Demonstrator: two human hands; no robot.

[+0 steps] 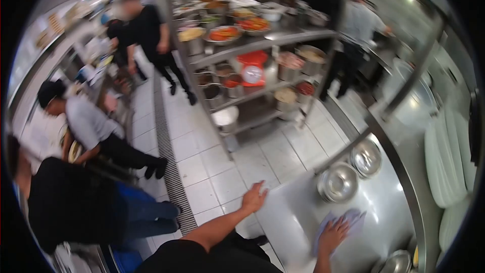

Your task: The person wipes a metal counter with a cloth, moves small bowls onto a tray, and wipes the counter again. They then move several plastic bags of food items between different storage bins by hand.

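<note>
My right hand (332, 236) lies flat, fingers spread, on a purple cloth (356, 218) on the steel table (288, 205). Parts of the cloth show around the palm and beyond the fingertips. Just past it stand two groups of round steel bowls, the nearer bowl (339, 182) and the farther bowl (366, 157). In the air off the table's left edge, my left hand (254, 197) is held out with its fingers apart and nothing in them.
More steel bowls (396, 263) sit at the table's near edge. White plates (444, 156) are stacked on the right. Ahead is a shelf rack (262, 35) full of food containers. Several people work around, one close by on my left (76, 202). A floor drain (169, 156) runs along the tiles.
</note>
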